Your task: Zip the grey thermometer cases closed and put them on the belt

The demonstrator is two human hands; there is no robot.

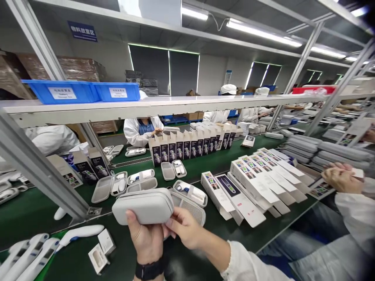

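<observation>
My left hand [146,240], with a black watch on the wrist, holds a closed grey zip case [143,206] up over the green belt. My right hand [185,227] touches the case's right end with its fingertips. Just behind them an open grey case [190,193] lies with a white thermometer inside. Several white thermometers [32,251] lie at the lower left, beside two small white boxes [101,251].
The green conveyor [205,164] carries open cases [109,186], a row of upright printed boxes [190,146] and flat white cartons [258,183]. A co-worker's hand [342,178] rests at right near stacked grey cases [322,150]. A metal frame post [38,168] slants at left. People in white work behind.
</observation>
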